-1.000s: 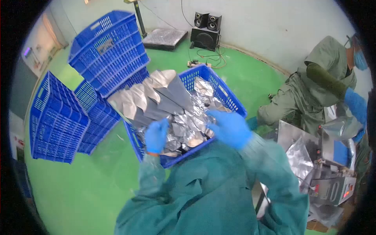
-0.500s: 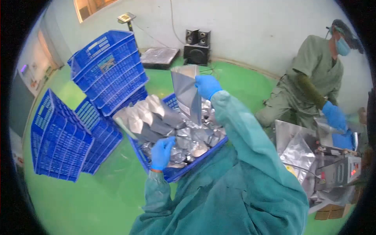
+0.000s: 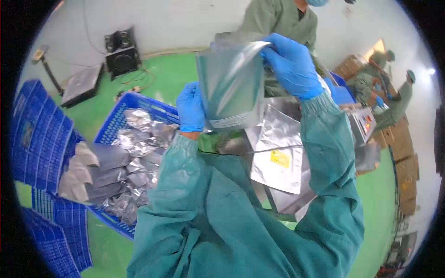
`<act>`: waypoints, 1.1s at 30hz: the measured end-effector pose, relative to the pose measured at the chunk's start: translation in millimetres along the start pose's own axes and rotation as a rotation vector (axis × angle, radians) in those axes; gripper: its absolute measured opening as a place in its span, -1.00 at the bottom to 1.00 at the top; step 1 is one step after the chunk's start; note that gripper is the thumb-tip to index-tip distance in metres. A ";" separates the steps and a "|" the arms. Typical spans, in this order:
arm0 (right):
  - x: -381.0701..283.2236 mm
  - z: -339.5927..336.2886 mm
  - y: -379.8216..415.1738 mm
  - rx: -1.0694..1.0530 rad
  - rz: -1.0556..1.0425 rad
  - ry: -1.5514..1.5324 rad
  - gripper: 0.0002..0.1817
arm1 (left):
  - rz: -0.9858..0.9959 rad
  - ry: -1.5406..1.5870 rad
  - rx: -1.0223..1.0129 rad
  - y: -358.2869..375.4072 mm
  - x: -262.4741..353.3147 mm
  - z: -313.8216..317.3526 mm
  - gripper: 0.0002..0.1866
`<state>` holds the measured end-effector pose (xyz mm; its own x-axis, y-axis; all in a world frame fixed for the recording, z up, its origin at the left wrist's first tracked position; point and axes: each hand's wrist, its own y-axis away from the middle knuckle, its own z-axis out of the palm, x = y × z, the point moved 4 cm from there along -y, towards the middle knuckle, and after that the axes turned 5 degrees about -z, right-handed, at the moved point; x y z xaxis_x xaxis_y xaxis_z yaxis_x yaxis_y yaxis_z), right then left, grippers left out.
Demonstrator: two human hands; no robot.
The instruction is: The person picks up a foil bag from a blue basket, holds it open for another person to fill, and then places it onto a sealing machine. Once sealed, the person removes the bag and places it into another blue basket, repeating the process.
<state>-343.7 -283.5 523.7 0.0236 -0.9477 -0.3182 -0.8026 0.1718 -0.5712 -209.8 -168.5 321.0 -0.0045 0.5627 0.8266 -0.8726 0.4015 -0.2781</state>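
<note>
A flat silver-grey foil pouch (image 3: 229,85) with a white label (image 3: 232,121) along its lower edge is raised in front of me. My right hand (image 3: 294,67), in a blue glove, is closed on the pouch's upper right corner. At its left edge, my left hand (image 3: 190,109) has curled, closed fingers that appear to pinch the side. Below and to the right, another silver pouch (image 3: 269,173) with a yellow label (image 3: 280,159) lies on a metal surface. A blue crate (image 3: 109,123) full of crumpled foil pouches (image 3: 136,157) is left of my sleeve.
A co-worker in green clothing (image 3: 273,23) is directly across from me. A machine with a lit red display (image 3: 361,123) stands at the right. Stacked blue crates (image 3: 39,134), a floor scale (image 3: 83,85) and speakers (image 3: 123,53) are leftward. Cardboard boxes (image 3: 401,153) line the right side.
My view has turned right, away from the crate. The pouch in my right hand has come up closer to me. My left hand has left the crate and come up to the pouch's left edge.
</note>
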 end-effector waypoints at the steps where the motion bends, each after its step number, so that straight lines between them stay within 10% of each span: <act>1: 12.4 -15.0 14.5 0.042 0.053 0.047 -0.79 | -0.024 0.015 -0.012 6.6 -10.2 19.2 -0.85; 7: 69.6 -63.5 117.0 0.054 0.213 0.215 -0.71 | 0.020 -0.222 -0.145 24.2 -47.1 100.0 -0.83; 10: 101.4 -46.3 165.1 0.505 0.370 -0.362 -0.51 | 0.053 -0.153 -0.182 26.9 -69.4 115.2 -0.82; 19: 148.2 3.8 204.3 0.434 0.536 -0.123 -0.88 | 0.040 -0.124 -0.245 21.1 -57.0 141.4 -0.83; 23: 162.2 -16.6 234.0 0.670 0.776 -0.296 -0.88 | -0.003 -0.064 -0.162 6.8 -69.4 141.0 -0.85; 33: 191.4 -25.6 276.8 0.513 0.696 -0.242 -0.78 | -0.040 -0.365 -0.218 19.0 -77.7 118.2 -0.73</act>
<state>-576.6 -424.2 324.0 -0.1977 -0.5117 -0.8361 -0.3188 0.8401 -0.4388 -283.8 -290.0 309.3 -0.1797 0.2663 0.9470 -0.7522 0.5831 -0.3067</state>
